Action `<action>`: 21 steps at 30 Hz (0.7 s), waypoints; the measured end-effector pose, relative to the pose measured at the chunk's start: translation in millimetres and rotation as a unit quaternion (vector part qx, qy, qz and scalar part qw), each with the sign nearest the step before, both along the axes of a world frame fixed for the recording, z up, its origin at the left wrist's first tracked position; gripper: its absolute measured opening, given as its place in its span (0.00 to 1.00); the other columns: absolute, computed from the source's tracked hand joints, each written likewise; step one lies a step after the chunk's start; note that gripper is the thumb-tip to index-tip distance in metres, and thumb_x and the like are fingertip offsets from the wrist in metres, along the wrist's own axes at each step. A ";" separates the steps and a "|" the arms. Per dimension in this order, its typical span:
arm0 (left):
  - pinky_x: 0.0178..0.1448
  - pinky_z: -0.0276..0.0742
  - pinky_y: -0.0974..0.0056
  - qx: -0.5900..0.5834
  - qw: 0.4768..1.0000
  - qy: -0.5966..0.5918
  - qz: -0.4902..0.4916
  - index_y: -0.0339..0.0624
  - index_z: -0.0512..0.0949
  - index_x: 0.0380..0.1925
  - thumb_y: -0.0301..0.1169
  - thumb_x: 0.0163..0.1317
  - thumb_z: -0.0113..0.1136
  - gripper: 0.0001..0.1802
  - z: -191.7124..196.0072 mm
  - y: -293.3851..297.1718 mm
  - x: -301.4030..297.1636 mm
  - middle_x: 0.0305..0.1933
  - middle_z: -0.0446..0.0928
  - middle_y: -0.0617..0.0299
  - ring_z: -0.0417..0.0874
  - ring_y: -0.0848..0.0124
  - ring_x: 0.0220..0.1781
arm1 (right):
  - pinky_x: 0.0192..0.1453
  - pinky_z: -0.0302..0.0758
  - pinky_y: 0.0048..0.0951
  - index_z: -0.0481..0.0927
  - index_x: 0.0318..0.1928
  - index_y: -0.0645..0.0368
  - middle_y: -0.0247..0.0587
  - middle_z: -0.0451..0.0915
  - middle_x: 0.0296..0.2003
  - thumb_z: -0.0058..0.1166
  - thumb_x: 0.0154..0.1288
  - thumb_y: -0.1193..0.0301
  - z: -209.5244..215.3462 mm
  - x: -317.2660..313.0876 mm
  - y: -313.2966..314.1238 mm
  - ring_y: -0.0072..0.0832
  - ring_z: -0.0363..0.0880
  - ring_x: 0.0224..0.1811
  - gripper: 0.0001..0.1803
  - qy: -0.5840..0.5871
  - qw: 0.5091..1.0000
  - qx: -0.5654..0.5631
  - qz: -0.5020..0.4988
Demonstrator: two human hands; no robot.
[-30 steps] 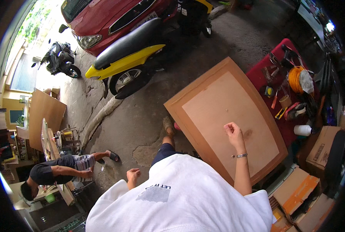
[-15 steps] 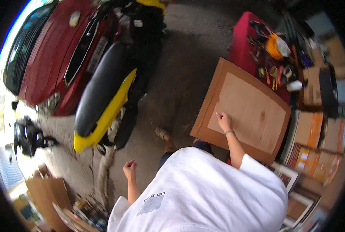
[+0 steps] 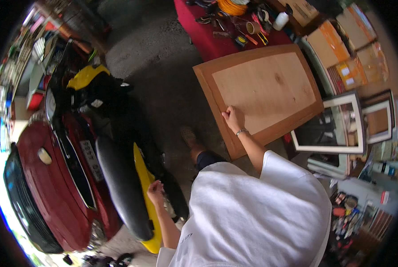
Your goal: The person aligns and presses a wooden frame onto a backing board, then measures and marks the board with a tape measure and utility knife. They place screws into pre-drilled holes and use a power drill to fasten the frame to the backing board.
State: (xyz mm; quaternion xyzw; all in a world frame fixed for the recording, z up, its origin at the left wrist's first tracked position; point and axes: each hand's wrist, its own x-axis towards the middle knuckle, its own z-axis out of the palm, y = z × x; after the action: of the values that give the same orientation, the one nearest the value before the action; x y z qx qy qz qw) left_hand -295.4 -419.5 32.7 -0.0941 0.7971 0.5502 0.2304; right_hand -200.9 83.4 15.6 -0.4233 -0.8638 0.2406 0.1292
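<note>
My right hand (image 3: 233,119), a bracelet at its wrist, is curled closed in front of a wooden panel (image 3: 257,84) with a brown border and a paler plywood middle. Whether it touches the panel, or has something small in its fingers, I cannot make out. Lower down on the left, my left hand (image 3: 155,192) hangs with loosely curled fingers, and no object shows in it. It appears beside the black seat (image 3: 123,187) and yellow side trim of a motorcycle, apart from them as far as I can see.
Beyond the panel stands a red-covered table (image 3: 194,33) with an orange cord coil (image 3: 232,6), a tape measure (image 3: 241,40) and hand tools. Cardboard boxes (image 3: 328,43) and white-framed panes (image 3: 361,127) line the right. A dark red car (image 3: 52,187) is parked left, past the motorcycle.
My view has swung to the left, so the car's far side and shelves show. My left hand now appears beside the motorcycle, and my right hand lies over the panel's near border.
</note>
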 end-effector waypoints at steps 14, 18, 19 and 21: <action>0.34 0.78 0.71 0.035 0.985 -0.061 -0.158 0.30 0.81 0.37 0.20 0.63 0.62 0.04 -36.4 77.1 -214.7 0.30 0.82 0.59 0.83 0.73 0.29 | 0.41 0.74 0.44 0.77 0.27 0.57 0.44 0.81 0.28 0.64 0.56 0.68 -7.3 -175.2 80.5 0.43 0.81 0.35 0.09 0.031 0.990 -0.024 -0.134; 0.34 0.79 0.69 0.061 0.971 -0.069 -0.220 0.30 0.80 0.37 0.20 0.63 0.62 0.05 -52.4 119.5 -295.6 0.30 0.82 0.58 0.83 0.72 0.28 | 0.43 0.73 0.47 0.77 0.30 0.56 0.42 0.81 0.33 0.63 0.58 0.66 -4.2 -197.5 92.6 0.45 0.80 0.37 0.09 -0.009 0.977 -0.067 -0.200; 0.33 0.79 0.69 0.055 0.968 -0.073 -0.233 0.30 0.80 0.37 0.20 0.63 0.62 0.05 -57.4 128.3 -314.8 0.30 0.82 0.58 0.82 0.71 0.28 | 0.44 0.72 0.47 0.77 0.31 0.56 0.42 0.81 0.34 0.63 0.57 0.65 3.4 -206.2 89.7 0.45 0.80 0.38 0.10 -0.007 0.973 -0.071 -0.219; 0.33 0.78 0.70 0.045 0.964 -0.095 -0.246 0.29 0.80 0.38 0.20 0.63 0.62 0.05 -61.2 153.1 -346.2 0.30 0.81 0.58 0.82 0.71 0.28 | 0.47 0.72 0.45 0.76 0.31 0.56 0.41 0.81 0.35 0.67 0.54 0.63 10.5 -216.3 93.8 0.43 0.79 0.44 0.13 -0.020 0.964 -0.087 -0.252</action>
State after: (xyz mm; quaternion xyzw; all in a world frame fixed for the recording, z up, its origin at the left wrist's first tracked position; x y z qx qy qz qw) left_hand -641.6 -266.4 -28.5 0.0635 0.7444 0.5005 0.4374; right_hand -417.2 177.2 26.2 -0.6416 -0.7075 0.2660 0.1309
